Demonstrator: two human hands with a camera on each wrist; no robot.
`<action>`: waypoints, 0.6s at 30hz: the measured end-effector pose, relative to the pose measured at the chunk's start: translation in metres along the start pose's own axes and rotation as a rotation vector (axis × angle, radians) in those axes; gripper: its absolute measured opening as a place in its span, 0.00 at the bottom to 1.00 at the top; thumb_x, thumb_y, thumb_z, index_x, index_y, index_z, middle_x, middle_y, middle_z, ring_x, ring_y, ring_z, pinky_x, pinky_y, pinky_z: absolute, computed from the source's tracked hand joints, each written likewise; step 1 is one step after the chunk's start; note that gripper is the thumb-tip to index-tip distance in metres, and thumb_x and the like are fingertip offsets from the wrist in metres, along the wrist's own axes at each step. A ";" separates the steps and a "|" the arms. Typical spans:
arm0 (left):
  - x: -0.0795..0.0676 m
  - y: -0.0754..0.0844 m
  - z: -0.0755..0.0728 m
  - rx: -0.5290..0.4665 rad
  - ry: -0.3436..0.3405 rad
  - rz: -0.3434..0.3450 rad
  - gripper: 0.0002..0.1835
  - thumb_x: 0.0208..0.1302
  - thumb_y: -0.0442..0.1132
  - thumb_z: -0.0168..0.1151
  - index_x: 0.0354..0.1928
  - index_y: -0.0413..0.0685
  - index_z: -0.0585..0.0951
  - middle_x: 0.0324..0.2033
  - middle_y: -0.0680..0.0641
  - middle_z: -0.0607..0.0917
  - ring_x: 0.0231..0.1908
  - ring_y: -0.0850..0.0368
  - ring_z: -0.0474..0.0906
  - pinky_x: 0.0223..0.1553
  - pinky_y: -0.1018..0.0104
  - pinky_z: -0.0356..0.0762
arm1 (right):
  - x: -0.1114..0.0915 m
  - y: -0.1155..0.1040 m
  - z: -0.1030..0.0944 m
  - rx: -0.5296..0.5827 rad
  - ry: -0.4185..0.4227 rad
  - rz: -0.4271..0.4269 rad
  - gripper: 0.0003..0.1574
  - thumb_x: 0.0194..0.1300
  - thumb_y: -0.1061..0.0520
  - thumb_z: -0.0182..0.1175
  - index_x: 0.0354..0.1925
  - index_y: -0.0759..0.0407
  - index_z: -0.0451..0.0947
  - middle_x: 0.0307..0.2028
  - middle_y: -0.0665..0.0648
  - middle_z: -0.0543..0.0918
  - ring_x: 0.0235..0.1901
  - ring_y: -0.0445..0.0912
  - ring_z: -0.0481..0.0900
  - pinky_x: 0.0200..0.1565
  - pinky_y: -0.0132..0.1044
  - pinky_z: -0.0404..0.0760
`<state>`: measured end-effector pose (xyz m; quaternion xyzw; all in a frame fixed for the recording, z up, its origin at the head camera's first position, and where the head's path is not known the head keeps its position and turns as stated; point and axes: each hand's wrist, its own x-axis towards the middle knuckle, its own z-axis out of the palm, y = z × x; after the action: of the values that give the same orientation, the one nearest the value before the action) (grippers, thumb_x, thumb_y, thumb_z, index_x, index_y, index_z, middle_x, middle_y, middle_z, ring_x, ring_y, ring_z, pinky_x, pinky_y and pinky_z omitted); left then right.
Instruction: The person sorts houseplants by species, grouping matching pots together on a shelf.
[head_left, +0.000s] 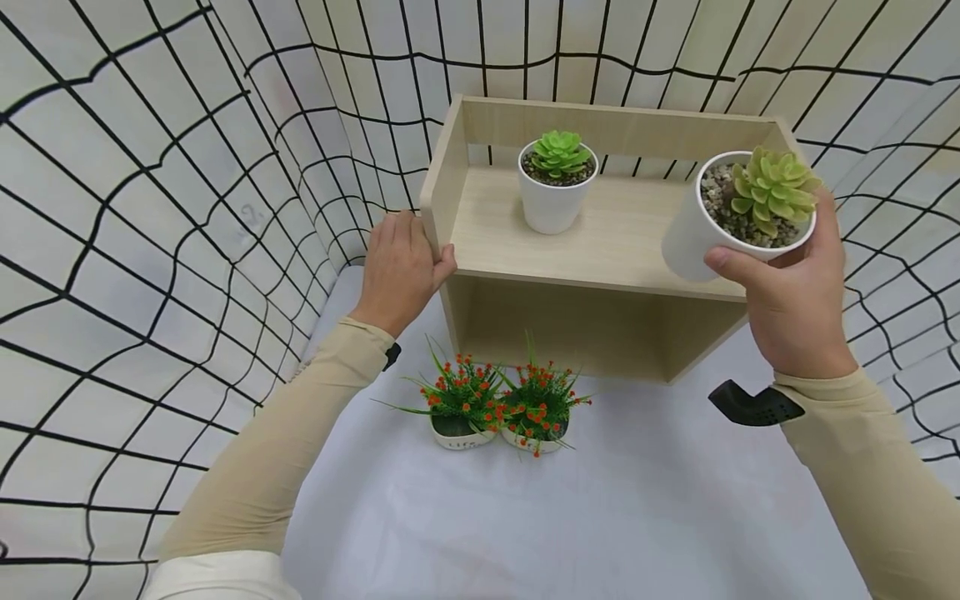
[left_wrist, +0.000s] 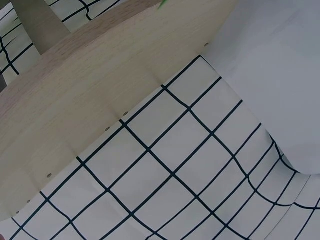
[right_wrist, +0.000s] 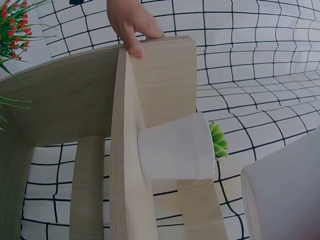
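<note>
My right hand (head_left: pixel 802 292) grips a white potted succulent (head_left: pixel 776 196) by its side, thumb at the front near the rim. The pot tilts above the right end of a pale wooden shelf (head_left: pixel 622 250); its underside shows apart from the shelf board in the right wrist view, where the white pot (right_wrist: pixel 285 185) is cut off by the frame. With my left hand (head_left: pixel 397 271) I hold the shelf's left side panel, thumb at the front edge. A second potted succulent (head_left: pixel 557 187) stands upright on the top board, left of centre.
Two small planters with red flowers, a left one (head_left: pixel 461 417) and a right one (head_left: pixel 540 417), stand side by side on the white cloth (head_left: pixel 600 525) before the shelf's lower compartment (head_left: pixel 562 325). Black wire grid (head_left: pixel 150 208) surrounds the back and sides.
</note>
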<state>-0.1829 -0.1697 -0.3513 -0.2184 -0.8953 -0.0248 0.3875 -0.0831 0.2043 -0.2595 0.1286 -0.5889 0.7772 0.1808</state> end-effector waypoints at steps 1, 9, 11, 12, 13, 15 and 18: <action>0.000 0.000 0.000 0.001 -0.002 0.000 0.21 0.68 0.48 0.47 0.36 0.32 0.73 0.32 0.38 0.75 0.34 0.43 0.66 0.39 0.53 0.70 | 0.002 0.001 0.001 -0.004 0.005 0.005 0.56 0.45 0.86 0.59 0.68 0.54 0.62 0.68 0.58 0.64 0.69 0.53 0.63 0.61 0.33 0.75; 0.001 0.001 -0.001 0.015 0.003 0.007 0.20 0.68 0.48 0.48 0.34 0.34 0.73 0.31 0.38 0.75 0.33 0.43 0.66 0.39 0.53 0.69 | 0.024 0.017 0.003 -0.014 0.043 0.016 0.52 0.43 0.83 0.63 0.65 0.55 0.64 0.65 0.57 0.68 0.67 0.52 0.67 0.60 0.33 0.76; 0.000 0.002 -0.001 0.021 -0.004 0.005 0.20 0.68 0.48 0.47 0.34 0.34 0.73 0.32 0.38 0.75 0.33 0.43 0.66 0.39 0.53 0.69 | 0.029 0.021 0.004 -0.028 0.052 0.037 0.52 0.44 0.81 0.65 0.65 0.54 0.63 0.64 0.56 0.68 0.66 0.51 0.67 0.60 0.32 0.76; 0.000 0.002 -0.001 0.024 -0.007 0.005 0.20 0.68 0.48 0.47 0.35 0.34 0.73 0.32 0.38 0.75 0.33 0.43 0.66 0.39 0.53 0.70 | 0.031 0.023 0.004 -0.042 0.056 0.053 0.52 0.44 0.80 0.66 0.65 0.53 0.63 0.64 0.56 0.68 0.66 0.51 0.66 0.59 0.31 0.76; 0.000 0.002 -0.002 0.026 -0.012 0.004 0.20 0.68 0.48 0.47 0.35 0.34 0.73 0.32 0.38 0.75 0.33 0.43 0.66 0.39 0.53 0.70 | 0.033 0.024 0.004 -0.050 0.060 0.067 0.52 0.45 0.79 0.66 0.65 0.52 0.62 0.64 0.55 0.68 0.66 0.50 0.66 0.59 0.32 0.76; 0.000 0.001 -0.002 0.028 -0.016 0.002 0.21 0.69 0.49 0.47 0.35 0.34 0.73 0.32 0.38 0.76 0.33 0.44 0.66 0.39 0.53 0.70 | 0.037 0.027 0.003 -0.078 0.071 0.099 0.52 0.46 0.77 0.68 0.66 0.50 0.61 0.65 0.54 0.67 0.67 0.50 0.66 0.61 0.32 0.75; 0.000 0.000 -0.002 0.039 -0.010 0.009 0.21 0.68 0.48 0.47 0.35 0.33 0.74 0.32 0.38 0.76 0.33 0.44 0.66 0.39 0.53 0.70 | 0.044 0.032 0.001 -0.127 0.087 0.134 0.53 0.47 0.73 0.70 0.66 0.47 0.61 0.65 0.52 0.67 0.67 0.48 0.66 0.67 0.37 0.71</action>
<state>-0.1813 -0.1698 -0.3494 -0.2148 -0.8966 -0.0045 0.3873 -0.1362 0.2008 -0.2689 0.0435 -0.6358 0.7535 0.1614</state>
